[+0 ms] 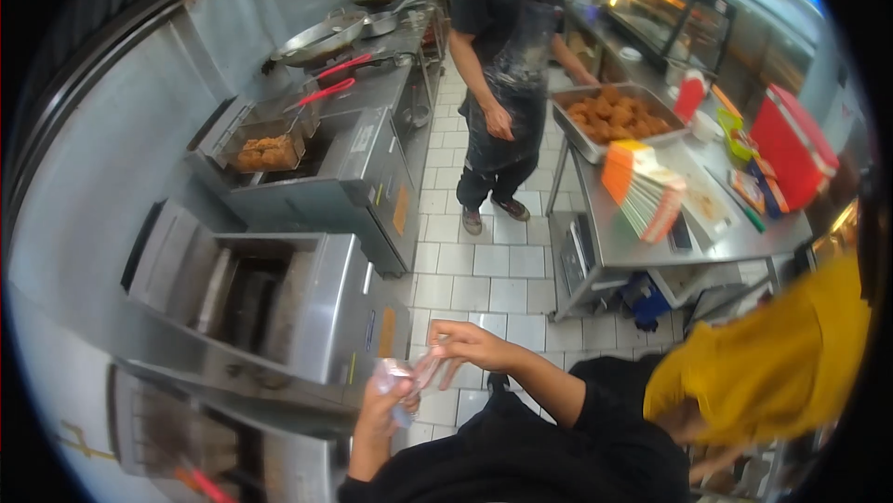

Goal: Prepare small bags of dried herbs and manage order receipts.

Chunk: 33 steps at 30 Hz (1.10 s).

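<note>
My left hand (pixel 388 403) grips a crumpled piece of clear plastic (pixel 393 376), possibly a thin bag or glove; blur hides which. From the other side my right hand (pixel 476 347) pinches a stretched end of the same plastic between thumb and fingers. Both hands are in front of my body, above the white tiled floor (pixel 490 294). Just left of them stands a steel deep fryer (pixel 340 315) with an open, dark vat.
A second fryer holds a wire basket (pixel 264 154) of fried food. A co-worker in an apron (pixel 520 77) stands in the aisle beside a tray of fried pieces (pixel 614 116). Folded cartons (pixel 645 193) lie on the steel table (pixel 628 245). Close on my right is a person in yellow (pixel 774 356).
</note>
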{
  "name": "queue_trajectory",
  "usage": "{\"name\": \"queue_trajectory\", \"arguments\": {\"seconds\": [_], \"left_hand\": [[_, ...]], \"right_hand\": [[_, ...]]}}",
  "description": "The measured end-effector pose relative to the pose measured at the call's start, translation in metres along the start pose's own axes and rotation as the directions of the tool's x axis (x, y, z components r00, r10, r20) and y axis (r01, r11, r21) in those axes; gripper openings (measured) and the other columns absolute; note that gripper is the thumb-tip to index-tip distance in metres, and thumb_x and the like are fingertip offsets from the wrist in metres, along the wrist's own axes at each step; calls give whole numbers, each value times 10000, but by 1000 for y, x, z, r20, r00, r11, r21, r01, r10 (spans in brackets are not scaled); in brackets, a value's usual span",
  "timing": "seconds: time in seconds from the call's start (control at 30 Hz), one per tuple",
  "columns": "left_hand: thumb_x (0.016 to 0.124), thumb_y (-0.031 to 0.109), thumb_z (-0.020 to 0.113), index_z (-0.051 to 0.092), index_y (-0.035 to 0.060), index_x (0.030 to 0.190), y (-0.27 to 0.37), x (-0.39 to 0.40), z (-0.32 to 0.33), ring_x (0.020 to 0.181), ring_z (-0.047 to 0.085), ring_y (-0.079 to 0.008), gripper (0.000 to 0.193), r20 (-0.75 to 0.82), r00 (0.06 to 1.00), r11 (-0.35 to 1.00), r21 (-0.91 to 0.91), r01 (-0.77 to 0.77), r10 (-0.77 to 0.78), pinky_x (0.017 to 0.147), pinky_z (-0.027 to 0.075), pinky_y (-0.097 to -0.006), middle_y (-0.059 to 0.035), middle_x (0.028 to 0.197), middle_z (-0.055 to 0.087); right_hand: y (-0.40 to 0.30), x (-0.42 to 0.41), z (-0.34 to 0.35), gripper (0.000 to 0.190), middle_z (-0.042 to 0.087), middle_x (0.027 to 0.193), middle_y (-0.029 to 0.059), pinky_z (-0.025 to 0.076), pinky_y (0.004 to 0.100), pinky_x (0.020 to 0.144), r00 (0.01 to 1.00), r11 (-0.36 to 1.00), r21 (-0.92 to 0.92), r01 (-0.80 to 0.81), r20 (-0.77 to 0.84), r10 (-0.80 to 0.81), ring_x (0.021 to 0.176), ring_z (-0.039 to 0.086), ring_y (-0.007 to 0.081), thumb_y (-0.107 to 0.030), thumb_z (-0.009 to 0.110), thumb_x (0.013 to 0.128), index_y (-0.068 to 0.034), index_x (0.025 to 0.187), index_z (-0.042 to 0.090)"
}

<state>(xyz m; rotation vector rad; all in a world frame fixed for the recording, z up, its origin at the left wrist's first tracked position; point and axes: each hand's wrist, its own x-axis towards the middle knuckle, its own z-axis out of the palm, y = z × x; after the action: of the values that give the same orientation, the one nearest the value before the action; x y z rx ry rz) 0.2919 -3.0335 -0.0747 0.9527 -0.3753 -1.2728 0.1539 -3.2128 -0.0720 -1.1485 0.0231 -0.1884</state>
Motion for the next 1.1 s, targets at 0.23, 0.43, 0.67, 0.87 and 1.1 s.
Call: {"name": "queue_trajectory", "arguments": {"seconds": [0.23, 0.43, 0.67, 0.87, 1.1], "left_hand": [[895, 165, 678, 548, 88, 942, 28, 161, 18, 534, 433, -50, 159, -84, 975, 968, 131, 214, -204, 474, 327, -211, 24, 670, 484], [898, 166, 668, 561, 62, 1006, 56, 260, 8, 518, 427, -64, 184, -249, 955, 984, 35, 177, -163, 470, 327, -208, -3, 707, 511], [913, 179, 630, 567, 33, 1036, 106, 411, 2, 525, 454, -79, 201, -239, 964, 993, -19, 115, -116, 472, 332, -214, -47, 706, 555], [912, 228, 640, 605, 43, 1092, 178, 568, 27, 616, 500, -53, 261, -8, 976, 923, 326, 207, -216, 542, 375, -194, -16, 787, 594], [896, 175, 676, 635, 49, 1031, 186, 712, 69, 781, 542, -41, 189, 98, 994, 861, 501, -84, 39, 679, 428, -195, 11, 860, 602]], "right_hand": [[-37, 59, -160, 342, 687, 968, 150, 568, 313, 683, 945, 973, -133, -187, -296, 141, 768, 694, 211, -330, 493, 1000, -6, 974, 598], [-99, 186, -269, 448, 710, 827, 96, 536, 250, 660, 925, 942, -214, -257, -338, 175, 701, 685, 159, -368, 455, 1013, 4, 879, 666], [-166, 334, -375, 302, 694, 947, 129, 535, 306, 698, 988, 562, -826, -44, -121, -100, 818, 695, 194, -284, 565, 964, -17, 1103, 598], [-245, 395, -483, 460, 571, 1260, 183, 524, 349, 821, 885, 585, -780, -224, -414, -213, 1120, 604, 289, -266, 633, 919, -61, 1307, 493], [-270, 381, -589, 445, 532, 1328, 148, 388, 355, 1042, 978, 836, -525, -163, 28, 208, 1197, 534, 235, -264, 468, 1013, -1, 1371, 436]]}}
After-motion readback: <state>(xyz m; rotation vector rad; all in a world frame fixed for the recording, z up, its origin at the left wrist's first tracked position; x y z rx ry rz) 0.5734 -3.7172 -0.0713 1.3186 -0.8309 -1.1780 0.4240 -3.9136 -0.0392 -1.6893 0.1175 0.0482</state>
